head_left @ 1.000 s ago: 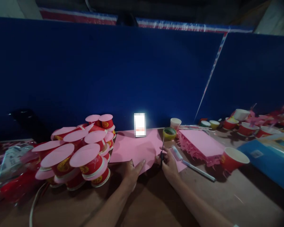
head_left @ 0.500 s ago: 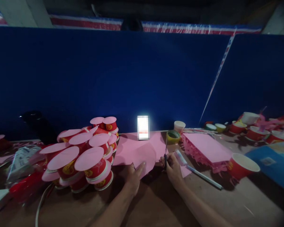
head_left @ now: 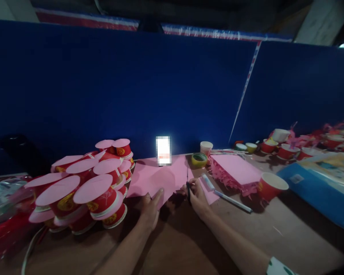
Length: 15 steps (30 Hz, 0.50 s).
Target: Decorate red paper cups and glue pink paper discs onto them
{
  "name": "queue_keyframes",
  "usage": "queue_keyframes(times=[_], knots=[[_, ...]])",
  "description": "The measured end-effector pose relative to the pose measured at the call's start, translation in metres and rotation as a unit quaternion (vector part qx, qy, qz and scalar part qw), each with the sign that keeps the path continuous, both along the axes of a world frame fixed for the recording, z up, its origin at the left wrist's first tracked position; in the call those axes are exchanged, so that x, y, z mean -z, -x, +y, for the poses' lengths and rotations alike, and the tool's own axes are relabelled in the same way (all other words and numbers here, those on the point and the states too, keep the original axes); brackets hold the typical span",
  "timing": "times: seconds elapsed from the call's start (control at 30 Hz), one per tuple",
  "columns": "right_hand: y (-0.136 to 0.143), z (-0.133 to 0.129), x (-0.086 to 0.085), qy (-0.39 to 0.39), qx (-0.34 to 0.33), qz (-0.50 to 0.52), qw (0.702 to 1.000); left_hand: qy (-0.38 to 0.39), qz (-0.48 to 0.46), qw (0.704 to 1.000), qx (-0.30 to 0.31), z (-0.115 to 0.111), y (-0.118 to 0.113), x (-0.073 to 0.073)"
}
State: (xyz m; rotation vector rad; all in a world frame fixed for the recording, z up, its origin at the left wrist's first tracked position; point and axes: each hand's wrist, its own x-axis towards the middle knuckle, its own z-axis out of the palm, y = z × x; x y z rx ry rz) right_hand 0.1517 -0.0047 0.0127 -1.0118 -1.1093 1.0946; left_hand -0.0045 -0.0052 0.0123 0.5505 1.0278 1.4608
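My left hand [head_left: 149, 209] pinches the near edge of a piece of pink paper [head_left: 161, 179], thumb on top. Below that piece, a larger pink sheet [head_left: 176, 172] lies flat on the table. My right hand [head_left: 198, 198] is closed around a pair of scissors [head_left: 188, 187], whose blades point away from me beside the sheet's right edge. Whether the blades touch the paper I cannot tell. A pink scrap [head_left: 210, 195] lies just right of that hand, by a capped marker pen [head_left: 232, 201].
Stacked red paper cups with pink paper discs [head_left: 93, 189] crowd the left. A lit phone [head_left: 163, 151] stands behind the sheet. Right are a tape roll [head_left: 199, 160], a white cup [head_left: 206, 146], fringed pink paper [head_left: 236, 168], a red cup [head_left: 272, 187] and a blue package [head_left: 312, 198].
The whole view has swung to the right, so the things on the table sit further left. Both hands keep their holds, and the paper piece lies flatter over the sheet.
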Motion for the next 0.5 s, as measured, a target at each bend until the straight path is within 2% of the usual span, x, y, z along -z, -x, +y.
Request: queue_keyframes(times=[0.13,0.37,0.5], knots=[[0.004,-0.011,-0.006,0.034,-0.034,0.006,0.999,0.000,0.019,1.000,-0.010,0.000,0.000,0.001],[0.008,-0.014,-0.002,0.005,-0.113,-0.005,0.994,0.005,0.092,0.996,-0.004,-0.005,-0.001,-0.006],[0.007,-0.015,0.000,0.014,-0.132,-0.011,0.991,0.011,0.068,0.998,-0.001,-0.006,-0.001,-0.007]])
